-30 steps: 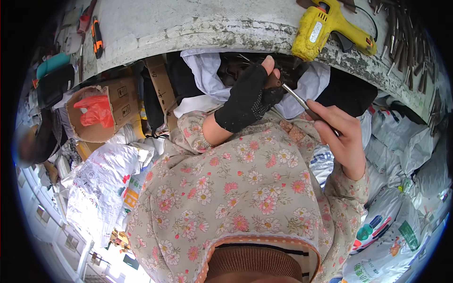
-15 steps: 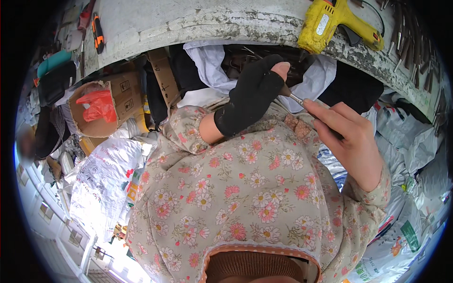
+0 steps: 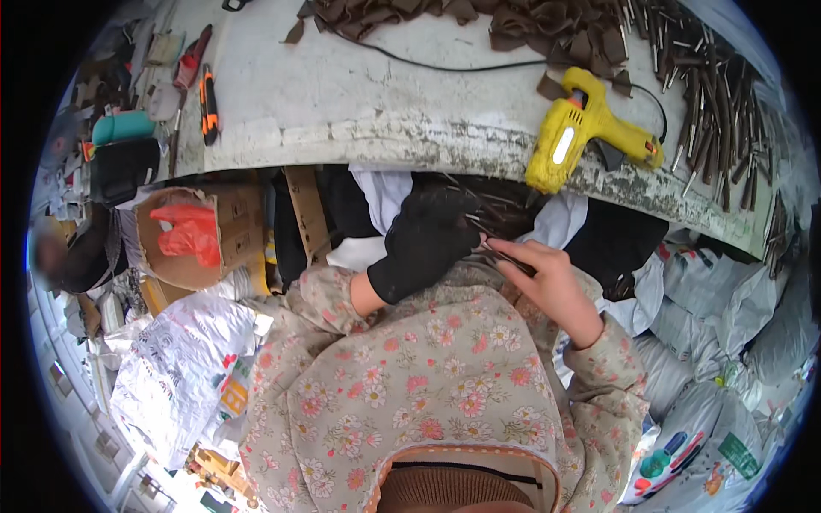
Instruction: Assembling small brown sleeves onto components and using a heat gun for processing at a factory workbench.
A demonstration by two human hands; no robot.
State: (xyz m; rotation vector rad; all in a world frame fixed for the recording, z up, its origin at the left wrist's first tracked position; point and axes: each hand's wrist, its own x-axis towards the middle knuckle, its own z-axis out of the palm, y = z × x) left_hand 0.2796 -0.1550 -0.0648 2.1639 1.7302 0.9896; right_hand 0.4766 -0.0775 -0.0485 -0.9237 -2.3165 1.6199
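Observation:
My left hand point(image 3: 428, 244), in a black fingerless glove, is closed in front of my chest, by the table's near edge. My bare right hand point(image 3: 552, 286) meets it from the right, thumb and fingers pinched together. Between the two hands runs a thin brown stick with a metal end point(image 3: 506, 249); most of it is hidden by the fingers. Just beyond the hands, below the table edge, lies a pile of similar dark brown sticks point(image 3: 500, 215) with white cloth beside it. The yellow hot glue gun point(image 3: 560, 145) rests at the table edge, nozzle toward me.
On the white worn table point(image 3: 359, 111) are brown fabric scraps point(image 3: 556, 30), a heap of brown sticks with metal ends point(image 3: 714, 120) and an orange-black utility knife point(image 3: 209, 107). A cardboard box point(image 3: 239, 224) with a red bag stands left. Plastic bags point(image 3: 693, 436) crowd the right.
The view has tilted up, showing more of the table. My right hand has come in closer against my left, and less of the stick shows between them.

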